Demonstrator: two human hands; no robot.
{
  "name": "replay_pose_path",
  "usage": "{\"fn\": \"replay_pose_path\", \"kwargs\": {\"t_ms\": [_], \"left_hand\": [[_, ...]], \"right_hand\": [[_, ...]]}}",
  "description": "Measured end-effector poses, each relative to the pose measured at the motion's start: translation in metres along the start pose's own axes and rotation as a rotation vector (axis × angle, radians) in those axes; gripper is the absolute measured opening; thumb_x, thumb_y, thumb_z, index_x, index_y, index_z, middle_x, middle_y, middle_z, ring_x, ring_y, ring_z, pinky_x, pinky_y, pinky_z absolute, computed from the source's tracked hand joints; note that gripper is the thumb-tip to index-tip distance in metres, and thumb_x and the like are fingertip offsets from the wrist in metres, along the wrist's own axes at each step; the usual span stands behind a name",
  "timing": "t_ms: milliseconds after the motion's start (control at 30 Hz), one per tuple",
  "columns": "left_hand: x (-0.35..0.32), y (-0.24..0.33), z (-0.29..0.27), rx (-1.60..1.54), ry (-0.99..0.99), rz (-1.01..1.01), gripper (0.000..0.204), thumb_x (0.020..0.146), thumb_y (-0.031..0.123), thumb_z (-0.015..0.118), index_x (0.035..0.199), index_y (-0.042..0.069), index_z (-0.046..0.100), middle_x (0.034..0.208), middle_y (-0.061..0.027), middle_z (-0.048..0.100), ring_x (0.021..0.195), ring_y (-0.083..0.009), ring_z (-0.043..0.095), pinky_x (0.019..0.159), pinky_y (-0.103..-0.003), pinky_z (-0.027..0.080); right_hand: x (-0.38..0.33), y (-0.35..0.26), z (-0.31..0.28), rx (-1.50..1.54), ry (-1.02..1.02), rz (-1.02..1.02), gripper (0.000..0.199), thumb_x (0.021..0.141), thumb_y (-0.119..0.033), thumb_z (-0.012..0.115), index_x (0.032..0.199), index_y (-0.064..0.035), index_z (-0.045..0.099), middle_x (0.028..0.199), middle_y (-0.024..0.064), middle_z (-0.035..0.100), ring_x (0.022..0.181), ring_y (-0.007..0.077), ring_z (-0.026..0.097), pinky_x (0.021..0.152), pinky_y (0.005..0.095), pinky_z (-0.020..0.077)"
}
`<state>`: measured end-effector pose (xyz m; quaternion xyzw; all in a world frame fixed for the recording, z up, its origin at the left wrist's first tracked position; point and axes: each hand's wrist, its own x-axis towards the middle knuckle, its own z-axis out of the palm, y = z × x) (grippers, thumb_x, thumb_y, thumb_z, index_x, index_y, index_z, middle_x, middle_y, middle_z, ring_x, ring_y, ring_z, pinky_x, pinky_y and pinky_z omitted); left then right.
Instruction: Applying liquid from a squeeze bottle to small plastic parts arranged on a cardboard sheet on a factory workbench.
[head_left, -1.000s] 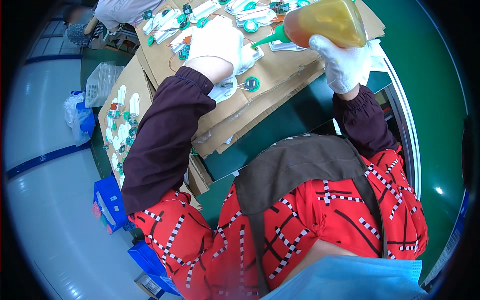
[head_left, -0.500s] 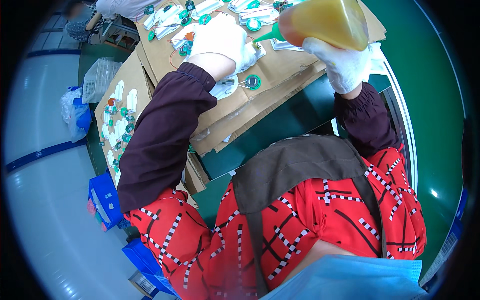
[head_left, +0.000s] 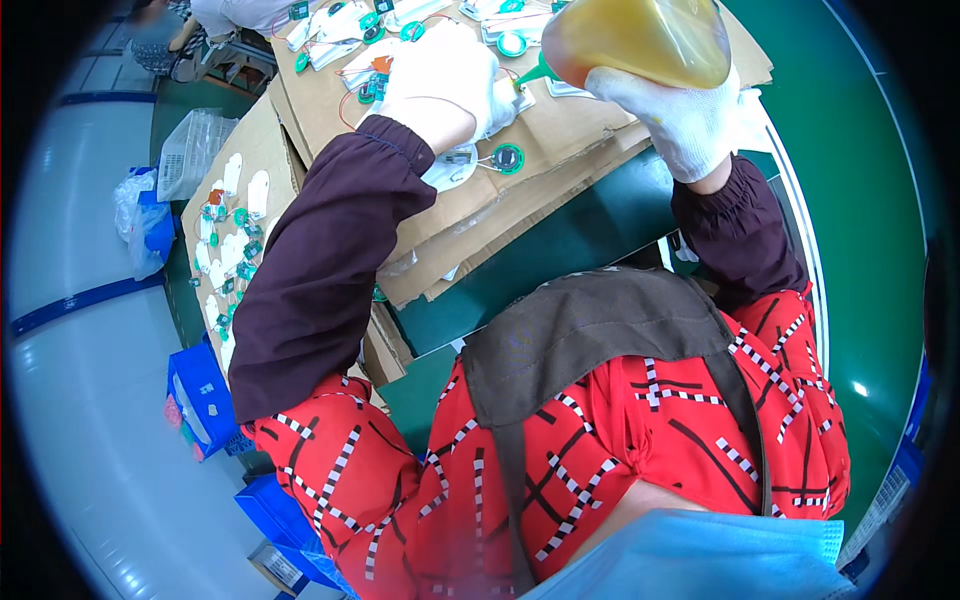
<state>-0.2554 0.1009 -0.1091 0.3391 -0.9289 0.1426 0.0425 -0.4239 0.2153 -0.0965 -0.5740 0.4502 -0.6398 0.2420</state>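
My right hand (head_left: 675, 120), in a white knit glove, grips a squeeze bottle (head_left: 650, 45) of amber liquid, tilted with its green nozzle (head_left: 538, 70) pointing left and down. The nozzle's end is close to a small white plastic housing (head_left: 512, 104); whether it touches cannot be made out. My gloved left hand (head_left: 440, 80) is closed at that housing's left side, its fingertips mostly hidden. Just below lies another white housing (head_left: 455, 168), partly under my left wrist, wired to a round green-rimmed speaker (head_left: 508, 158).
Layered cardboard (head_left: 560, 150) covers the bench, with several housings, speakers and circuit boards at the far side. A second cardboard sheet (head_left: 280, 140) at left carries more such parts. Blue bins (head_left: 205, 400) and a clear crate (head_left: 195, 150) stand farther left. Another person (head_left: 155, 40) sits far left.
The bottle and my right hand have shifted slightly left and up, bringing the nozzle nearer my left fingers. My left hand stays at the housing.
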Motion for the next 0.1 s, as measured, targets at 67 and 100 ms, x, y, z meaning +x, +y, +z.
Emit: {"fn": "replay_pose_path", "kwargs": {"t_ms": [67,100], "left_hand": [[0.001,-0.0018,0.0006,-0.024,-0.008,0.019,0.053,0.08,0.056,0.052,0.07,0.008,0.071,0.085,-0.0158,0.057,0.078,-0.0304,0.059,0.067,-0.043,0.046],[0.0009,-0.0039,0.0011,-0.047,-0.018,0.036,0.052,0.08,0.056,0.053,0.071,0.008,0.071,0.086,-0.0161,0.057,0.078,-0.0305,0.059,0.067,-0.043,0.046]], "right_hand": [[-0.0006,-0.0018,0.0029,0.035,0.073,-0.071,0.071,0.057,-0.016,0.088,0.117,0.0016,0.052,0.102,0.0078,0.062,0.093,0.0166,0.06,0.082,0.031,0.0489],[-0.0015,-0.0062,-0.0013,-0.046,-0.032,-0.112,0.073,0.058,-0.016,0.087,0.119,0.0011,0.05,0.105,0.0087,0.062,0.094,0.0163,0.059,0.084,0.0304,0.0482]]}}
